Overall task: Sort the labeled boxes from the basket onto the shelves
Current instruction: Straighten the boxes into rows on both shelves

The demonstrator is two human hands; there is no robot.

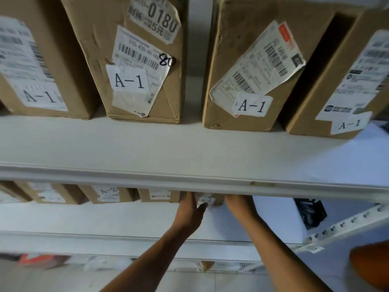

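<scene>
Both my arms reach into the second shelf (pixel 105 216), under the lip of the upper shelf (pixel 189 152). A small cardboard box with a white A-2 label (pixel 207 200) sits between my hands. My left hand (pixel 190 209) presses its left side and my right hand (pixel 240 204) holds its right side; the right fingers are hidden behind the shelf edge. Several other A-2 boxes (pixel 107 193) stand to its left. Several tall A-1 boxes (pixel 134 66) line the upper shelf.
A perforated white shelf post (pixel 345 223) slants at the lower right. A dark object (pixel 310 212) shows beyond it, and an orange shape (pixel 370 264) sits at the bottom right corner. More parcels (pixel 42 260) lie on a lower level.
</scene>
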